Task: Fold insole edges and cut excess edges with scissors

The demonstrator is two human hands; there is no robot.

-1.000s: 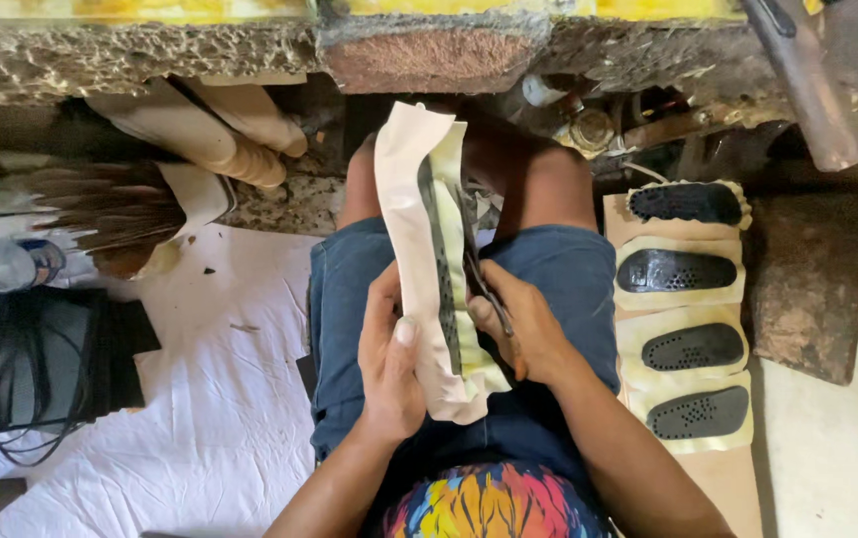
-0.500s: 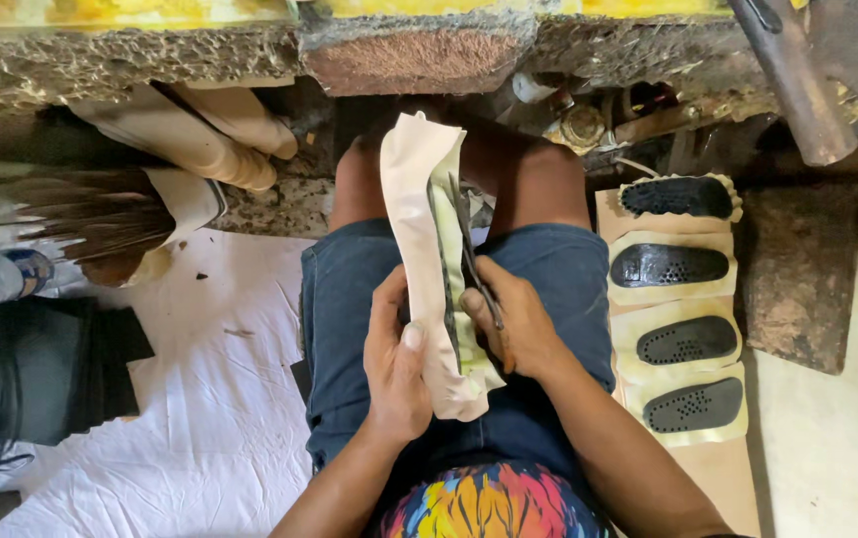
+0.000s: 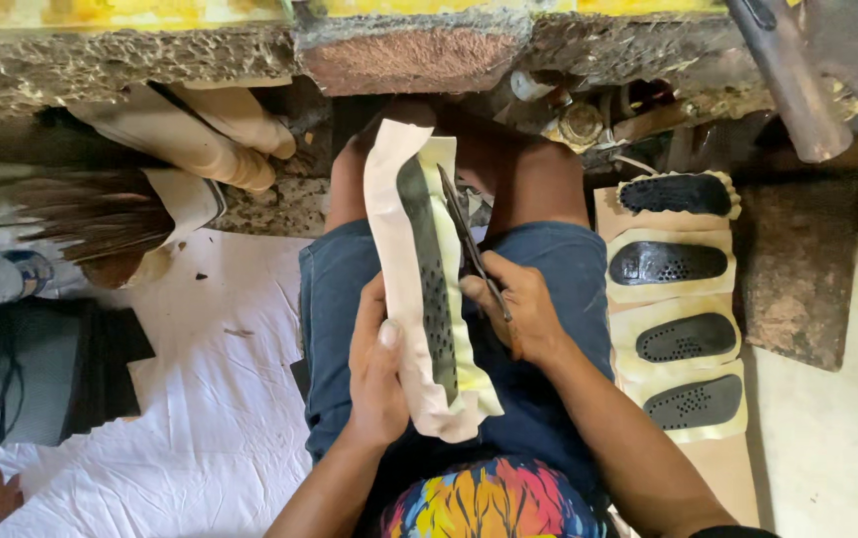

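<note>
Over lap, left hand (image 3: 377, 374) gripping 1 insole sheet (image 3: 419, 289), right hand (image 3: 513, 309) clasping scissors (image 3: 469, 239), 4 insoles (image 3: 683, 299) beside.

Beyond the hands, across the top, runs a rough, pitted workbench edge (image 3: 150, 55) of grey-brown crumbling material with yellow along its upper rim. Left of the hands a crumpled white cloth (image 3: 200, 399) covers the floor, with a flat black sheet (image 3: 100, 369) lying at its far side. Right of the hands sits a dark reddish stone block (image 3: 797, 274) on pale bare floor (image 3: 837, 448). Daylight is soft and even.
</note>
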